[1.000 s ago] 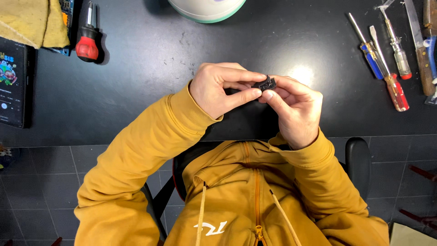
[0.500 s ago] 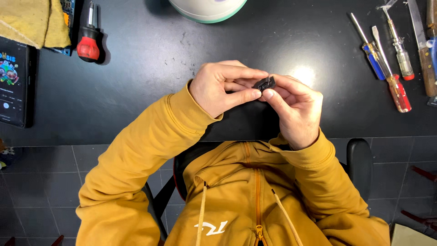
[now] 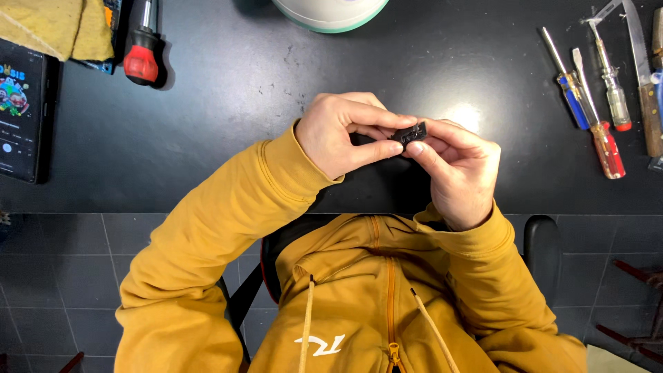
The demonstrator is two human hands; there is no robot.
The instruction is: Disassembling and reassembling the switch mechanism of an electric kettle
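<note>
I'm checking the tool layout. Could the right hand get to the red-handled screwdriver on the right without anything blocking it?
Probably yes: bare black tabletop lies between the right hand and the red-handled screwdriver. But both hands pinch a small black part, so the right hand is not free now.

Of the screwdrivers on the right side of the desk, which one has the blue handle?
The leftmost screwdriver of the group: blue handle, nearest the right hand. The one beside it has a red handle, and the next a clear handle with a red cap.

Red-handled screwdriver (image 3: 141,59), yellow cloth (image 3: 55,27), phone (image 3: 21,110) far left; screwdrivers (image 3: 594,117) far right.
</note>
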